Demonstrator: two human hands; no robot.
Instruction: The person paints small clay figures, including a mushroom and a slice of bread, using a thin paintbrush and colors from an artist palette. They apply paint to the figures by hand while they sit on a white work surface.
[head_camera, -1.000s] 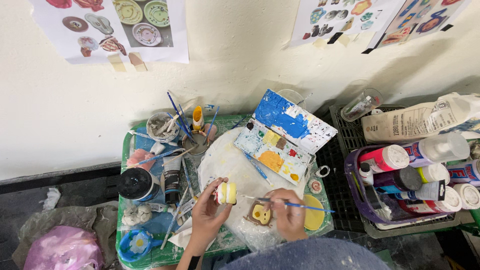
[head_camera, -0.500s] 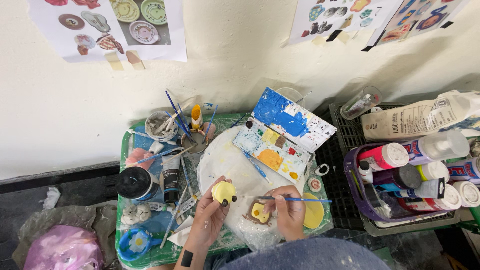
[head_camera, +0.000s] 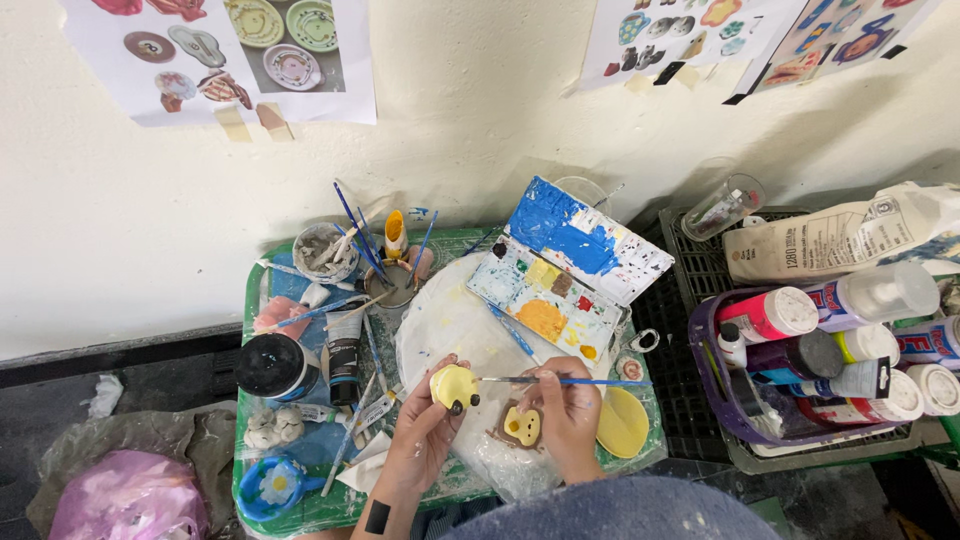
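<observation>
Yellow clay piece (head_camera: 455, 386): raised above the green tabletop (head_camera: 300, 500), just left of the paint palette (head_camera: 560, 285), angled toward the brush.
Left hand (head_camera: 420, 440): fingers clasp the piece, steadying it.
Right hand (head_camera: 568, 410): fingers pinch a blue paintbrush (head_camera: 565, 381), tip meeting the piece.
Brush jar (head_camera: 385, 280): left of the palette, within reach.

A yellow clay piece (head_camera: 455, 387) with 2 dark dots is showing beside a blue-handled brush (head_camera: 570, 381). The open palette (head_camera: 565, 270) is showing blue, yellow, orange and red smears. A purple basket (head_camera: 722, 400) is holding a pink bottle (head_camera: 770, 314). The green table (head_camera: 300, 505) is carrying a pale yellow disc (head_camera: 622, 422).
</observation>
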